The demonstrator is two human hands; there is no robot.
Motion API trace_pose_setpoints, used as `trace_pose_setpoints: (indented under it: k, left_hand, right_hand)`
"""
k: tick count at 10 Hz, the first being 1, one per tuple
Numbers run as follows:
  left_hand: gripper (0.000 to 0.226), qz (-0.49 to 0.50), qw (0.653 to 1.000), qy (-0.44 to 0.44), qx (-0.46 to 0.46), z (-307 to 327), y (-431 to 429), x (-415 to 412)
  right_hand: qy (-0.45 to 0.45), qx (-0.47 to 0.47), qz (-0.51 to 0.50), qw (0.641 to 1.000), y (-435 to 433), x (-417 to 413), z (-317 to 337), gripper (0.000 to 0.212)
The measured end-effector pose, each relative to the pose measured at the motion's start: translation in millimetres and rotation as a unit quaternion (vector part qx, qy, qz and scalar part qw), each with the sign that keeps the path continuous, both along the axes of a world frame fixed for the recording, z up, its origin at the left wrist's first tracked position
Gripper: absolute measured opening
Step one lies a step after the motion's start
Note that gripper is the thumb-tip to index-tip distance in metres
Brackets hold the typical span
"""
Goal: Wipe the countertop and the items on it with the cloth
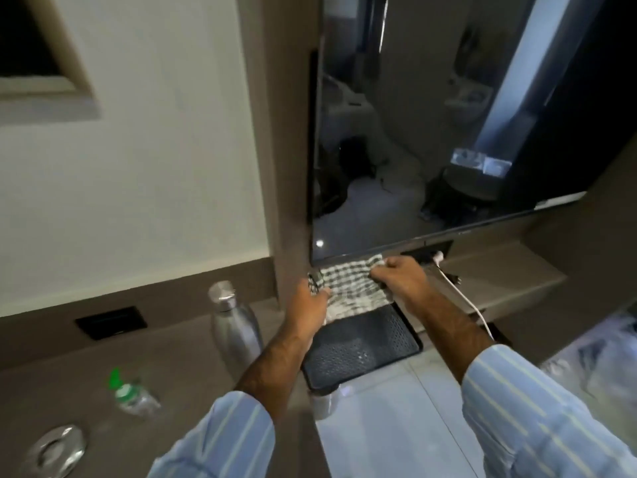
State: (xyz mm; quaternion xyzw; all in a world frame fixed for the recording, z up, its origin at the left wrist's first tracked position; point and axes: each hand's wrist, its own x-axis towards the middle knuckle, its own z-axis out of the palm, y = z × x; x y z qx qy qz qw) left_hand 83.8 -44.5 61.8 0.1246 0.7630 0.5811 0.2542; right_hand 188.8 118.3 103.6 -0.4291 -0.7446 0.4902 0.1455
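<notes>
A green-and-white checked cloth (351,288) is stretched between my two hands just under the bottom edge of a wall-mounted dark screen (431,132). My left hand (310,301) grips the cloth's left end. My right hand (403,276) grips its right end. The cloth hangs over the far end of a black perforated tray (362,346), which lies on the brown countertop (193,374).
A steel bottle (234,322) stands left of the tray. A small plastic bottle with a green cap (129,395) lies further left, near a round metal fitting (55,450). A white cable (465,298) runs across the shelf at right. A black socket (110,322) sits in the backsplash.
</notes>
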Motion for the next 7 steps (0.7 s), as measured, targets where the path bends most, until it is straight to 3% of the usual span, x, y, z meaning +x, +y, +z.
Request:
trace_pose_setpoints:
  k: [1,3,5,6,7]
  left_hand:
    - [0.031,-0.006,0.991,-0.006,-0.136,-83.6,33.7,-8.9]
    - [0.033,-0.045,0.955,0.042,-0.289,-188.2,52.7,-31.7]
    - [0.044,-0.082,0.919,0.098,-0.372,-208.8,57.7,-47.1]
    - [0.047,-0.086,0.928,0.110,-0.346,-191.6,57.7,-50.1]
    - [0.060,-0.162,0.944,0.113,-0.264,-136.9,43.6,-39.4]
  right_hand:
    - [-0.097,-0.063,0.057,0.992,48.6,-6.7,-102.2,0.023]
    - [-0.172,-0.007,0.098,0.980,67.5,-38.6,-226.0,0.026]
    - [-0.189,0.015,0.147,0.971,50.7,-62.0,-261.2,0.031]
    - [-0.153,0.050,0.109,0.981,53.5,-51.1,-225.7,0.034]
    - [0.145,0.059,-0.041,0.987,61.3,-8.7,-126.6,0.030]
